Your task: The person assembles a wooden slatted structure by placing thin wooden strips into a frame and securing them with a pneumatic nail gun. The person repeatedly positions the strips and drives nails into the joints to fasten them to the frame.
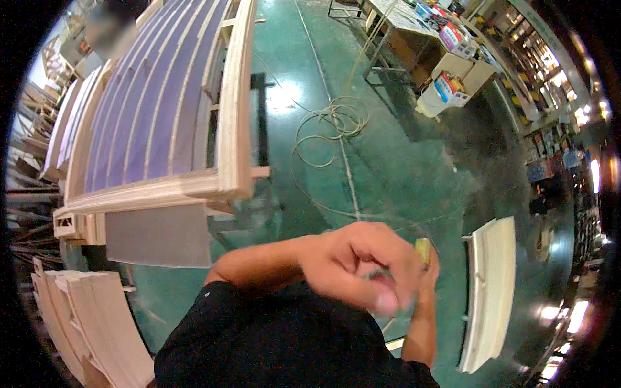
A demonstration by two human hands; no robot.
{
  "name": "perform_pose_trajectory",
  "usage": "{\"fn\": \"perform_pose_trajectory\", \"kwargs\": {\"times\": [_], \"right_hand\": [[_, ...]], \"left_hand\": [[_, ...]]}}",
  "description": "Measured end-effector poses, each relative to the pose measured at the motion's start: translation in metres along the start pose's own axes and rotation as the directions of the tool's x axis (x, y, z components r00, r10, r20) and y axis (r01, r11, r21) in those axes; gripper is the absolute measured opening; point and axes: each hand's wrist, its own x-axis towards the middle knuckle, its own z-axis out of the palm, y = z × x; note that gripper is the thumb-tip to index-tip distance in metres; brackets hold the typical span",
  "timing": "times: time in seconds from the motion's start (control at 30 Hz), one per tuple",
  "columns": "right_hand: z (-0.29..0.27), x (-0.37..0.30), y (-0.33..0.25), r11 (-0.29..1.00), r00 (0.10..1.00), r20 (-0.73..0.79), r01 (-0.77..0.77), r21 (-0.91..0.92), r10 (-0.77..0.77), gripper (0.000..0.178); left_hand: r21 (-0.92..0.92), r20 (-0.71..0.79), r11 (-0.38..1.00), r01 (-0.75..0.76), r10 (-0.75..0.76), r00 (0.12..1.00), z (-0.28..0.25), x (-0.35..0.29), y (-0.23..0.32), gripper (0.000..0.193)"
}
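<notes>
My left hand [359, 262] is raised in front of my chest, close to the view. Its fingers curl toward the thumb, and motion blurs their tips; anything pinched there is too unclear to name. Behind it, lower right of centre, my right hand [432, 266] is closed around a yellow-green object [422, 248]. Only the end of that object shows, as my left hand covers part of this area. A thin pale hose [333, 123] lies coiled on the floor ahead, and one strand runs toward my right hand.
At left stands a large wooden frame [234, 129] with purple-grey panels and pale strips. Below it are a grey panel [158, 236] and stacked boards [97, 317]. A cream curved board stack [493, 291] stands at right. A cluttered workbench [404, 16] is at far right, beside a white bucket [432, 102].
</notes>
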Motion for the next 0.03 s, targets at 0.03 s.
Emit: {"fn": "perform_pose_trajectory", "kwargs": {"times": [0.03], "right_hand": [[0.0014, 0.0398, 0.0184, 0.971, 0.978, 0.100, -0.195, 0.138, 0.182, 0.042]], "left_hand": [[-0.022, -0.032, 1.000, -0.001, 0.000, 0.999, -0.0270, 0.0223, -0.0131, 0.013]]}}
